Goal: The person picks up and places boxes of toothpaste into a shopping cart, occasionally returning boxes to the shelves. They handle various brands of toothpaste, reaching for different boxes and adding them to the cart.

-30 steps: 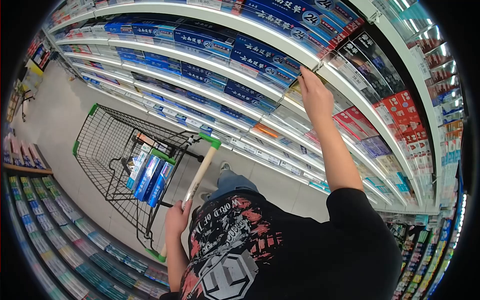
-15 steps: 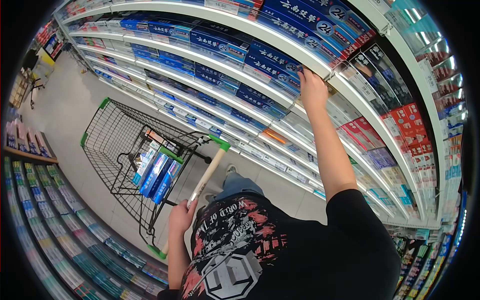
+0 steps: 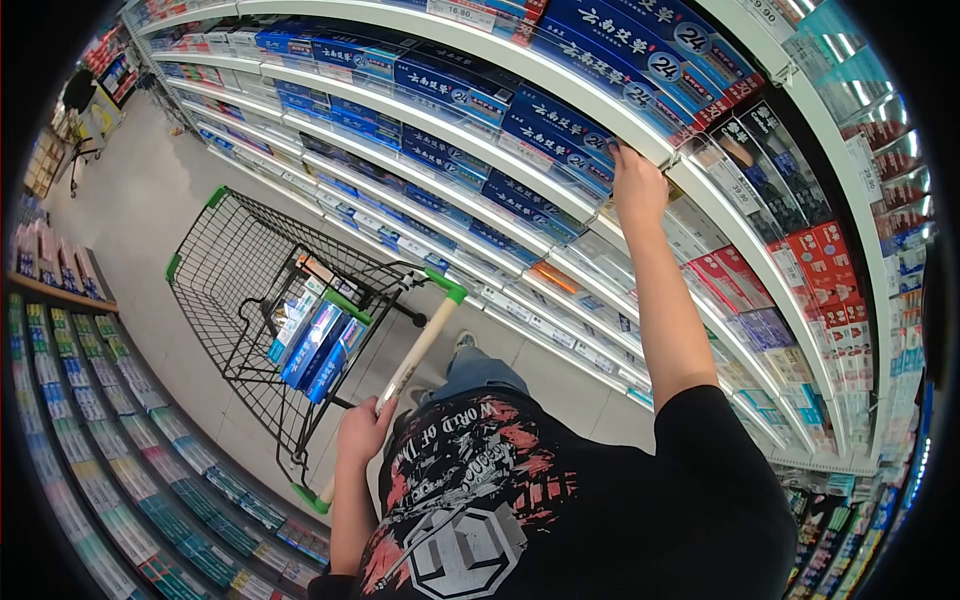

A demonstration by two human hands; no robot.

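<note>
leftward, holding a black wire cart [image 3: 215, 252] with left hand [image 3: 362, 432] curled round its cream bar handle [image 3: 421, 346]; farther right, touching a dark-blue oblong cardboard box [image 3: 560, 124] on white shelving [image 3: 572, 90] with right hand [image 3: 640, 187], fingers together; cannot tell if pinching.

Shop, self-service aisle. Evidence: long tiered, brightly lit shelving [image 3: 520, 57] down one side, stocked with repeats of the same pack, e.g. blue boxes [image 3: 560, 128] and red boxes [image 3: 820, 262]. Price tags [image 3: 740, 195] along the shelf fronts, one reads 16.80. Wire shopping cart [image 3: 425, 335] on the tiled floor [image 3: 130, 210], a few boxed goods [image 3: 322, 345] inside. Opposite side: dense rows of small packs [image 3: 140, 450], same retail layout.
</note>
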